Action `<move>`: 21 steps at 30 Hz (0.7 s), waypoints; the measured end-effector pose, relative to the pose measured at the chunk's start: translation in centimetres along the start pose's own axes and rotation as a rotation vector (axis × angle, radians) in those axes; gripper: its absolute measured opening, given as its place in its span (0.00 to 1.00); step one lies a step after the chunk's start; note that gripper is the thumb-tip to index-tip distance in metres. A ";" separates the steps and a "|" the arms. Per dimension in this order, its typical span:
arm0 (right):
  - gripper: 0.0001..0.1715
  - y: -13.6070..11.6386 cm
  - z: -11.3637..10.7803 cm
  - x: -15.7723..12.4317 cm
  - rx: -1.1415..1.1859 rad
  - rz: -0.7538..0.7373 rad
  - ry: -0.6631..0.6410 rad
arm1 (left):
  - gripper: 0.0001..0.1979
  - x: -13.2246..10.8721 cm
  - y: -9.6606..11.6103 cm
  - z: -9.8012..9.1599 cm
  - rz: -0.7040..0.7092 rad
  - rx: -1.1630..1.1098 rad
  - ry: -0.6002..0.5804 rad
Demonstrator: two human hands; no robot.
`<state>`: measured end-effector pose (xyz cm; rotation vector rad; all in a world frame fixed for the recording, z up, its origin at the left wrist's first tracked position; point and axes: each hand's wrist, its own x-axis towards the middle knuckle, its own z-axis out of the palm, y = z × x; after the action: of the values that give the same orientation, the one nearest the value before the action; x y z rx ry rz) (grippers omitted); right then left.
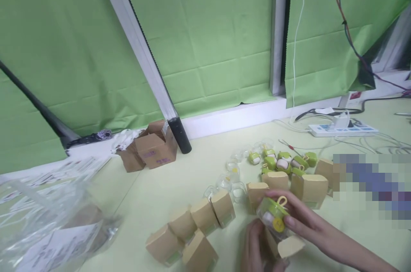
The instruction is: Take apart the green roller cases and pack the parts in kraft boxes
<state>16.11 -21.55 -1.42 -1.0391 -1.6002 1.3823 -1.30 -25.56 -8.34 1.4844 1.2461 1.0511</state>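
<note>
My right hand [298, 214] is closed on a small green-and-white case [272, 212] with a yellow loop. The case sits in a clear plastic shell with a round yellow sticker. Just below it, my left hand [253, 244] is wrapped round a small kraft box [272, 242], whose flap stands up. The shell is right over the box's top, and I cannot tell whether it is partly inside. Other kraft boxes [278, 180] stand behind my hands. Beyond them lies a cluster of similar green-and-white cases [284, 164], with several clear shells [224, 182] to its left.
More kraft boxes [202, 216] stand left of my hands. A brown carton [156, 148] is at the back, by a black-footed post [180, 135]. A clear plastic bag [58, 225] and papers lie far left. A power strip [343, 128] with cables sits back right.
</note>
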 end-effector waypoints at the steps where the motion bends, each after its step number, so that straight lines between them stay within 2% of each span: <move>1: 0.28 -0.2 -0.3 0.0 -0.037 -0.006 -0.023 | 0.32 0.1 -0.4 0.0 -0.041 -0.059 -0.006; 3: 0.26 -0.8 -1.3 -0.1 -0.135 -0.013 -0.100 | 0.32 -0.1 -0.8 0.0 -0.098 -0.134 -0.001; 7: 0.26 -1.7 -2.9 0.2 -0.313 0.011 -0.285 | 0.33 -0.6 -1.1 0.1 -0.120 -0.167 0.000; 11: 0.14 -2.4 -2.8 0.6 -0.347 0.005 -0.384 | 0.34 -0.6 -1.1 0.0 -0.100 -0.034 0.004; 13: 0.16 -2.4 -2.4 0.6 -0.332 0.001 -0.404 | 0.32 -0.6 -1.2 -0.2 -0.029 0.029 -0.018; 16: 0.17 -1.4 -2.1 -0.4 -0.325 0.013 -0.356 | 0.31 -0.5 -1.4 -0.3 0.076 0.093 -0.041; 21: 0.24 2.9 -1.6 -2.8 -0.285 -0.091 -0.130 | 0.28 -0.5 -1.2 -0.1 0.091 0.130 -0.041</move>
<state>18.95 -23.36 -4.19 -1.0405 -1.9587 1.2045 -1.75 -25.98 -9.47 1.6674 1.2483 1.0097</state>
